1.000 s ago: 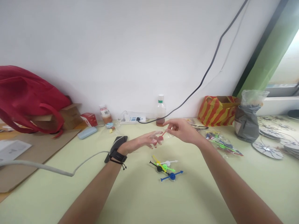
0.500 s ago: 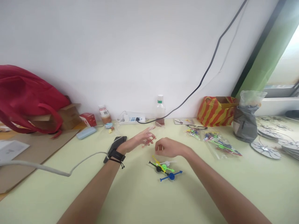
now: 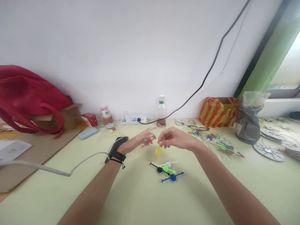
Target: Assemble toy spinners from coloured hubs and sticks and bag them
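Observation:
My right hand [image 3: 174, 137] pinches one end of a yellow plastic spinner arrow [image 3: 158, 152], which hangs down nearly upright. To its left, my left hand [image 3: 142, 139] has its fingers curled round a thin red piece [image 3: 147, 143] that looks like another spinner arrow, partly hidden by the fingers. Below the hands, several spinner arrows lie close together on the table: a black one [image 3: 159, 169], a green one [image 3: 165, 168], a white one [image 3: 168, 164] and, nearest me, a blue one [image 3: 172, 177].
A black phone [image 3: 116, 147] lies under my left wrist. Clear bags of coloured arrows [image 3: 226, 147] and a grey bag [image 3: 247, 123] stand to the right, beside white discs [image 3: 269, 152]. Against the wall are a bottle [image 3: 161, 112] and a power strip [image 3: 133, 119].
My right hand has risen from the pile and now holds the yellow arrow, which lay across the other arrows before. My left hand has barely moved.

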